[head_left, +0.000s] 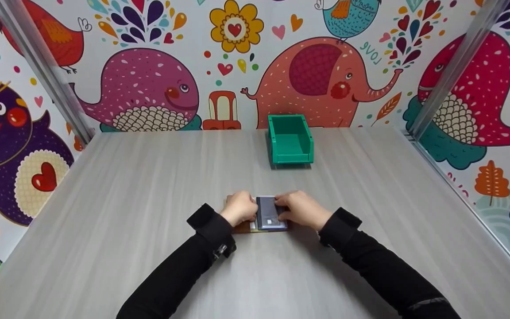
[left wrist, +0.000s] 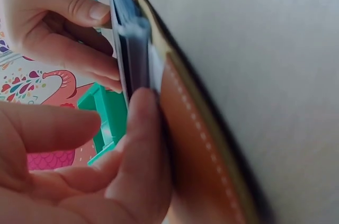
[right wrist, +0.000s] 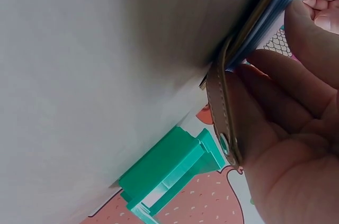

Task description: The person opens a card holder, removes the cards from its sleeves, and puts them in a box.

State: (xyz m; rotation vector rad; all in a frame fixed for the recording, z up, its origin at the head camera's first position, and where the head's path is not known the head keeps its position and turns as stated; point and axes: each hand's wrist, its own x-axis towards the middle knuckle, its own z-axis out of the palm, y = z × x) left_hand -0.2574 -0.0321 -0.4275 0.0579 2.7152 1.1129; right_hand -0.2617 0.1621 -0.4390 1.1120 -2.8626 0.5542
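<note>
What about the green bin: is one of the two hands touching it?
No, the green bin stands apart, farther back, while the left hand and the right hand both touch the card holder.

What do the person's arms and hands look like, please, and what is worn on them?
Both arms wear long black sleeves. A wide black cuff or band goes round each wrist, with a small shiny piece on the left one. The right sleeve shows a greyish mark low on the forearm. The left hand and right hand wear no gloves.
</note>
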